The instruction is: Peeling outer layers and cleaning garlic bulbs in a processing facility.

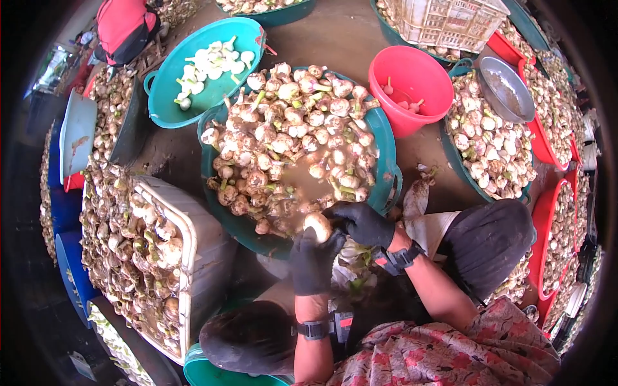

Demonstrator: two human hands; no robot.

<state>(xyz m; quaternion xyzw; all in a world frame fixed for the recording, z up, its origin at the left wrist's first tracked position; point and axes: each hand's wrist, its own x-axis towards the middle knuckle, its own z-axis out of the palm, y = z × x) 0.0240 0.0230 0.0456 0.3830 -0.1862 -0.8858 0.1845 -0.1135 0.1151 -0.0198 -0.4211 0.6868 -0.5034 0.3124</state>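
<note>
A pale garlic bulb [317, 227] is held in front of me, above the near rim of a green plastic tub [384, 140]. My left hand [313, 263], in a black glove, grips the bulb from below. Just right of it, my right hand [359, 224], gloved too, has its fingers bent against the bulb's right side; whether it holds anything else is hidden. Unpeeled garlic bulbs [289, 116] fill the tub, partly in muddy water. Loose peelings [355, 265] lie below my hands, between my legs.
A teal basin [169, 103] holds peeled garlic. A red bucket [410, 87] holds a few bulbs. A white crate [188, 270] of garlic stands at left, a garlic tub [492, 154] with a metal bowl [507, 89] at right. A person in red [123, 29] is at upper left.
</note>
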